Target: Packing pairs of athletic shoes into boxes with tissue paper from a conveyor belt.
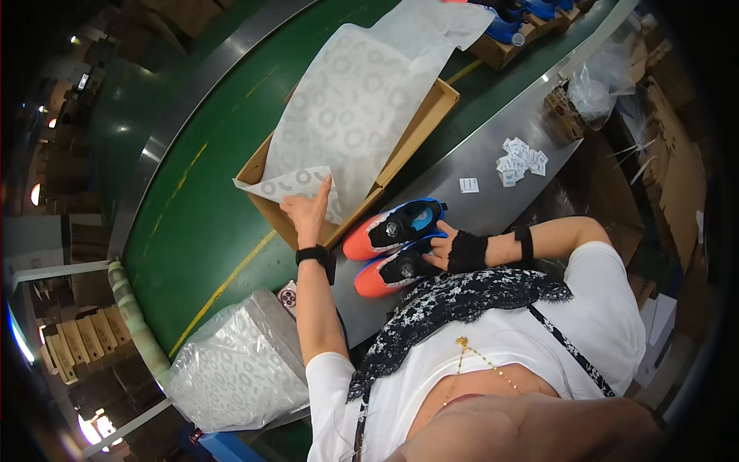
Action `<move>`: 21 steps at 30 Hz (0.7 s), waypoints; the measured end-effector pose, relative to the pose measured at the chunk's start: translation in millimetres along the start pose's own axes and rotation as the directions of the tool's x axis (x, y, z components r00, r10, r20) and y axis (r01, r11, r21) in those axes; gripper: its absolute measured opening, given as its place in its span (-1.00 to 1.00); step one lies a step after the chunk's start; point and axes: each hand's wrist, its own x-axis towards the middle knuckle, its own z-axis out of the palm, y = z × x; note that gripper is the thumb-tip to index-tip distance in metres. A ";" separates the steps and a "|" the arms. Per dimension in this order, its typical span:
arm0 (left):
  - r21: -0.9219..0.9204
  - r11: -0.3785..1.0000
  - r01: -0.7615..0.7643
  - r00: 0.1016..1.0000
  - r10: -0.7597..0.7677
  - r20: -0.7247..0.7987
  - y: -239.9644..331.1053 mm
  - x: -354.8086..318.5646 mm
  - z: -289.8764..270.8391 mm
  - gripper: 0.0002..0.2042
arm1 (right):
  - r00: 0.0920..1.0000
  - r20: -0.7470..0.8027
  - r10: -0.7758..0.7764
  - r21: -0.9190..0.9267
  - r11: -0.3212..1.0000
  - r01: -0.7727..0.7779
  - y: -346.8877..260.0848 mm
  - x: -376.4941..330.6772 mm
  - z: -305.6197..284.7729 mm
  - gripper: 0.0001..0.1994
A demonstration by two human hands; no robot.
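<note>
My left hand (309, 209) presses flat on a sheet of printed white tissue paper (362, 100) that lies across an open cardboard shoe box (428, 115) on the green belt. A black watch sits on that wrist. My right hand (454, 250), in a black fingerless glove, grips a pair of orange, blue and black shoes (394, 246) lying side by side on the grey metal ledge just right of the box.
A green conveyor belt (200, 223) with yellow lines runs under the box. Small white packets (519, 160) lie scattered on the grey ledge (477, 154). A plastic-wrapped stack of tissue paper (235, 366) sits at lower left. More blue shoes (508, 23) sit in boxes further up the belt.
</note>
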 end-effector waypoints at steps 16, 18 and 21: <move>-0.276 0.685 0.674 0.693 -0.457 0.557 -73.5 36.2 20.8 -0.29 | 0.977 0.194 0.086 0.127 0.986 -0.112 -14.1 11.0 4.6 -0.87; -0.369 0.648 0.666 0.691 -0.349 0.633 -41.7 27.7 6.1 -0.22 | 0.973 0.194 0.128 0.093 0.984 -0.149 -12.2 6.0 -1.9 -0.88; -0.428 0.592 0.683 0.668 -0.270 0.693 -33.9 36.6 -5.3 -0.13 | 0.958 0.256 0.130 0.099 0.982 -0.159 -13.7 9.6 -2.2 -0.86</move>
